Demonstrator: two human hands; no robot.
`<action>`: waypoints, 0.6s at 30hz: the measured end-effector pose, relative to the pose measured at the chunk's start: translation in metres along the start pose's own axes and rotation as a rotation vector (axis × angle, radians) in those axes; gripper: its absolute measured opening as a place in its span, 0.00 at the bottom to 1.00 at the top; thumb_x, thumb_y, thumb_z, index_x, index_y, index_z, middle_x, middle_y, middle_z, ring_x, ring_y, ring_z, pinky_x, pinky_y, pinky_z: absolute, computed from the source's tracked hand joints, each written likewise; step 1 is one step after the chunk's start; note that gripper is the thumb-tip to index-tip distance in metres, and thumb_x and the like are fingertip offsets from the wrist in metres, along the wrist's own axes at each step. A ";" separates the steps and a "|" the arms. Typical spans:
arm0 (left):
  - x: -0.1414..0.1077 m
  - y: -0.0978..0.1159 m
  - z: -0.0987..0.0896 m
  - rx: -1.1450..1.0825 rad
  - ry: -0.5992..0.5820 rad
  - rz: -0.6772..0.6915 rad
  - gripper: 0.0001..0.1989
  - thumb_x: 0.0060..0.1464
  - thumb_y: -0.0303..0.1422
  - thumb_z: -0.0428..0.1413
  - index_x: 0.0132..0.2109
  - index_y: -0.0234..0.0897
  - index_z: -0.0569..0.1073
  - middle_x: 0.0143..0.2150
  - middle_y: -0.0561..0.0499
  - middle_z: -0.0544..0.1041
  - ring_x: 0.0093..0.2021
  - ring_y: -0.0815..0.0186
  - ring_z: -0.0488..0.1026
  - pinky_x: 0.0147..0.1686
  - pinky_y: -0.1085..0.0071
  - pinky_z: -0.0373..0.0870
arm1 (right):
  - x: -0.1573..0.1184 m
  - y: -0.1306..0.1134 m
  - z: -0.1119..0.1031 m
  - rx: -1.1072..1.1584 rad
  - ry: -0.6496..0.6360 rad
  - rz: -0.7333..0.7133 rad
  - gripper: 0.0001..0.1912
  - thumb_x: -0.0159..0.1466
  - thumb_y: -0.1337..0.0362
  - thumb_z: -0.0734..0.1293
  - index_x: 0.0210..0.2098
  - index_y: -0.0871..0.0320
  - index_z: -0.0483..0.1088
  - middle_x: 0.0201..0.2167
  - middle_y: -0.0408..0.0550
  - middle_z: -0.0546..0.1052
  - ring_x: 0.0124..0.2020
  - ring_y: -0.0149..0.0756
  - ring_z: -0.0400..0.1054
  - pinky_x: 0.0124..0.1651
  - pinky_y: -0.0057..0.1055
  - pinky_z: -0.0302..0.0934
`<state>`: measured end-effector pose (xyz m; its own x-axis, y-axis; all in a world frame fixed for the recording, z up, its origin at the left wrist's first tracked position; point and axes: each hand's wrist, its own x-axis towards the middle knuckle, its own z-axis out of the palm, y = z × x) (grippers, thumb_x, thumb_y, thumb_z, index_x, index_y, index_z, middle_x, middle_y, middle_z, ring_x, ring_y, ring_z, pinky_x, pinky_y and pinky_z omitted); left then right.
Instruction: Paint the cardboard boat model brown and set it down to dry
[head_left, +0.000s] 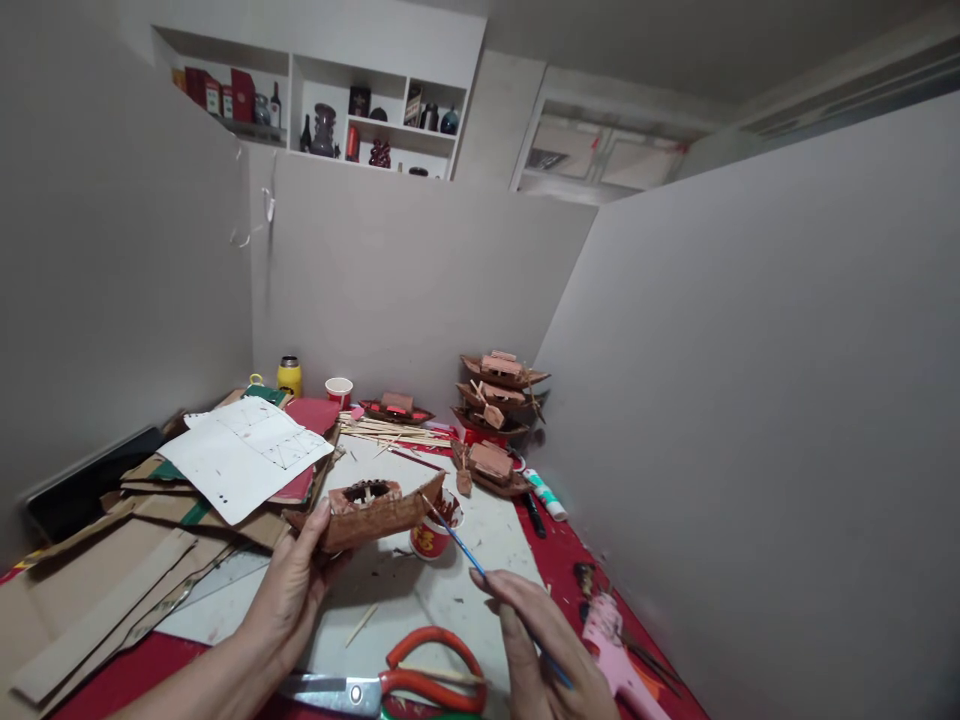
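Observation:
My left hand (296,580) grips a brown model boat (375,522) by its left end and holds it up above the white work board (420,620). Between the fingers of my right hand (532,640) is a thin blue paintbrush (466,552). Its tip is at the boat's raised right end; whether it touches the hull I cannot tell. Just behind that end stands a red paper cup (430,541), its inner wall smeared with brown. Scissors (390,685) with orange handles lie below, between my two hands.
More model boats are stacked (501,395) at the back right, with another boat (491,466) in front. Thin wooden sticks (390,432) lie behind the board. Cardboard (105,590) and paper sheets (244,455) cover the left. A pink glue gun (619,655) lies at right, beside the grey partition (750,400).

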<state>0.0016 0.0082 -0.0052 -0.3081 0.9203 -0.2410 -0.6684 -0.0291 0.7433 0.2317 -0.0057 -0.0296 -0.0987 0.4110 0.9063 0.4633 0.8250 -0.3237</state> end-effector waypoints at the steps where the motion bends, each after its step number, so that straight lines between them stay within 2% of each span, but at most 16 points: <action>1: 0.000 0.000 0.000 0.000 -0.005 -0.003 0.13 0.56 0.31 0.62 0.49 0.34 0.79 0.54 0.41 0.79 0.49 0.57 0.78 0.37 0.69 0.81 | 0.000 0.000 0.000 0.003 -0.015 -0.016 0.17 0.66 0.74 0.64 0.52 0.56 0.74 0.41 0.53 0.83 0.43 0.43 0.79 0.46 0.38 0.76; 5: 0.002 -0.002 -0.001 -0.006 -0.030 -0.003 0.14 0.56 0.31 0.62 0.50 0.34 0.78 0.54 0.41 0.79 0.51 0.57 0.78 0.40 0.68 0.81 | 0.001 0.000 0.001 0.043 -0.116 -0.106 0.16 0.67 0.72 0.63 0.52 0.55 0.74 0.40 0.53 0.83 0.42 0.43 0.79 0.44 0.37 0.77; 9: 0.006 -0.004 -0.004 -0.017 -0.021 0.008 0.14 0.55 0.31 0.63 0.50 0.36 0.78 0.54 0.43 0.80 0.49 0.58 0.79 0.40 0.68 0.81 | -0.002 0.003 0.003 -0.004 -0.035 -0.001 0.15 0.67 0.73 0.63 0.50 0.56 0.74 0.41 0.53 0.83 0.42 0.43 0.79 0.45 0.37 0.76; 12: 0.008 -0.004 -0.005 -0.014 -0.021 0.006 0.16 0.55 0.32 0.63 0.51 0.36 0.78 0.54 0.42 0.80 0.48 0.57 0.79 0.41 0.67 0.81 | -0.008 0.006 0.007 0.000 -0.017 -0.017 0.12 0.70 0.68 0.63 0.48 0.55 0.76 0.38 0.52 0.83 0.40 0.42 0.79 0.45 0.37 0.76; 14: 0.008 -0.005 -0.005 -0.013 -0.026 -0.008 0.18 0.55 0.33 0.63 0.53 0.36 0.77 0.55 0.42 0.79 0.51 0.56 0.78 0.42 0.66 0.81 | -0.010 0.007 0.008 0.015 -0.015 -0.007 0.11 0.70 0.66 0.62 0.47 0.54 0.76 0.37 0.51 0.83 0.40 0.41 0.79 0.45 0.36 0.76; 18: 0.009 -0.006 -0.007 -0.002 -0.026 -0.032 0.20 0.56 0.35 0.63 0.55 0.38 0.76 0.60 0.42 0.75 0.56 0.54 0.75 0.44 0.66 0.80 | -0.002 0.010 0.001 -0.035 -0.038 0.094 0.13 0.69 0.69 0.63 0.50 0.54 0.75 0.42 0.51 0.83 0.45 0.42 0.78 0.46 0.37 0.76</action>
<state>-0.0020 0.0136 -0.0158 -0.2690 0.9306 -0.2485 -0.6792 -0.0004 0.7339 0.2363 0.0024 -0.0351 -0.0859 0.5009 0.8612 0.5027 0.7681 -0.3966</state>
